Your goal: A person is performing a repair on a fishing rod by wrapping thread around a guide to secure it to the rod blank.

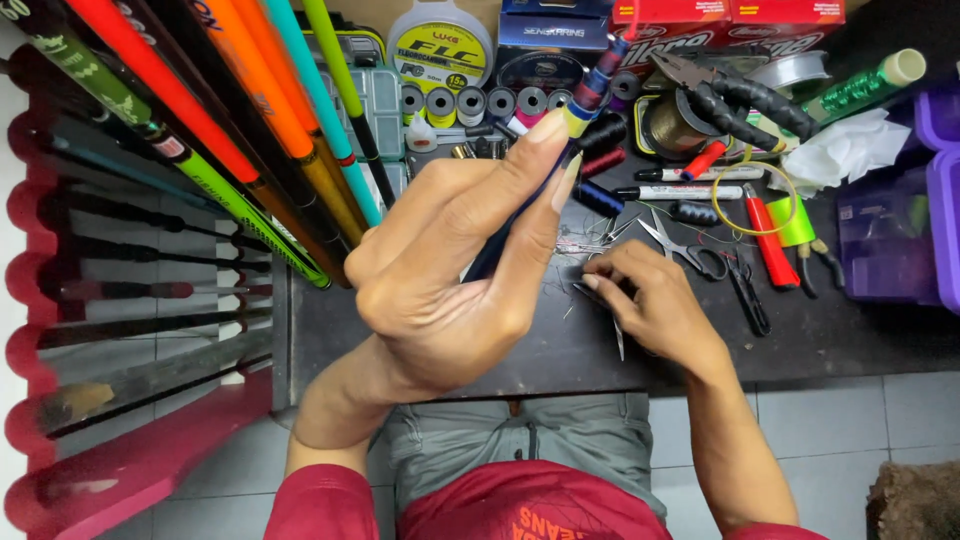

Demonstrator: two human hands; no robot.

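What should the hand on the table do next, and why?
Probably lift the small dark blade-like tool up toward the rod. The right hand already rests on that tool on the black table, while the left hand pinches the dark rod by its wrapped, coloured section, raised and steady.

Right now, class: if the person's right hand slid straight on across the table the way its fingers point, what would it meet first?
The right hand points up-left along the dark table. First would probably be the dark rod held in the left hand, though the rod may sit higher; depth is unclear.
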